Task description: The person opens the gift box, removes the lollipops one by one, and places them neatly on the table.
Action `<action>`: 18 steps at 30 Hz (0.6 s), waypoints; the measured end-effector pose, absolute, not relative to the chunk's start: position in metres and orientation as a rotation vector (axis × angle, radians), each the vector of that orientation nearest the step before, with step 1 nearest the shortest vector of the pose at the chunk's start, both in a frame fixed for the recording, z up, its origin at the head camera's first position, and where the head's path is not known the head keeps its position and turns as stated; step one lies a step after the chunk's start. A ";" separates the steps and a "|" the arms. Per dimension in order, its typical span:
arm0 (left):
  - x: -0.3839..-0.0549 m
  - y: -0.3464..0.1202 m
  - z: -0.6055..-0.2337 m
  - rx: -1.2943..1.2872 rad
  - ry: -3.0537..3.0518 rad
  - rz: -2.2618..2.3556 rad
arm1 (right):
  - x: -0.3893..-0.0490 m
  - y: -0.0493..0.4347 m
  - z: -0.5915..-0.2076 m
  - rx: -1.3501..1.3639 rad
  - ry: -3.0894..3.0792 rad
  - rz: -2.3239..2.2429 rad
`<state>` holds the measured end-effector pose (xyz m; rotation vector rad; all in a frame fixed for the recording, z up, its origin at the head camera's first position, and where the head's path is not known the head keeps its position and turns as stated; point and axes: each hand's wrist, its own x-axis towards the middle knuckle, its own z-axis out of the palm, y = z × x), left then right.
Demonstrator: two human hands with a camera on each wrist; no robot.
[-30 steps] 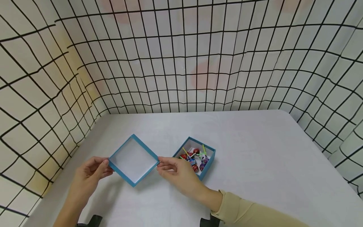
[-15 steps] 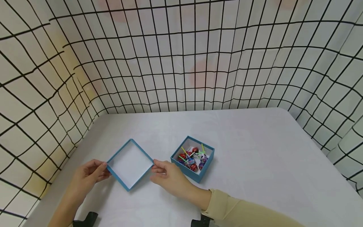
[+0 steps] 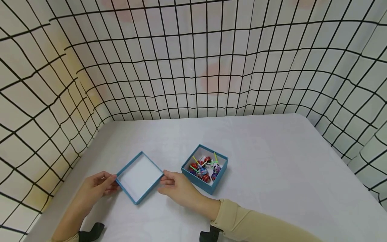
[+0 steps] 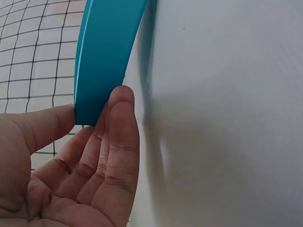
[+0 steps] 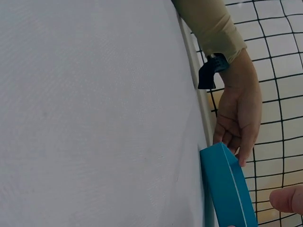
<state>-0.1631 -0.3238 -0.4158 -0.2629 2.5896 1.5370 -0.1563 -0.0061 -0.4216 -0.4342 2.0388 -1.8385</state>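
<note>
A square blue box lid (image 3: 125, 189), its pale inside facing up, is held low over the white table. My left hand (image 3: 95, 186) pinches its left corner; in the left wrist view the thumb (image 4: 59, 122) presses one edge of the lid (image 4: 106, 52) and the fingers lie along the other side. My right hand (image 3: 181, 189) holds the opposite corner with its fingertips. In the right wrist view the lid (image 5: 222, 177) runs out of the bottom edge, and my right thumb (image 5: 288, 198) shows beside it.
Right of the lid, an open blue box (image 3: 198, 182) stands on the table (image 3: 266, 161), holding several wrapped lollipops (image 3: 206, 178). A black wire grid (image 3: 207, 67) rises along the back and both sides. Black wrist mounts (image 3: 92, 232) sit below the hands.
The lid has come down and slightly toward me, lying flatter over the table. Both hands move with it, the right one shifting left so more of the box shows.
</note>
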 end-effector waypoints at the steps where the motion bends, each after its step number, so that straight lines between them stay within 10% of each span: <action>1: -0.164 -0.324 -0.416 -0.268 2.591 1.526 | -0.157 -0.006 -0.422 -0.431 2.044 -1.835; 18: -0.166 -0.326 -0.420 -0.203 2.557 1.510 | -0.161 -0.006 -0.424 -0.358 2.006 -1.819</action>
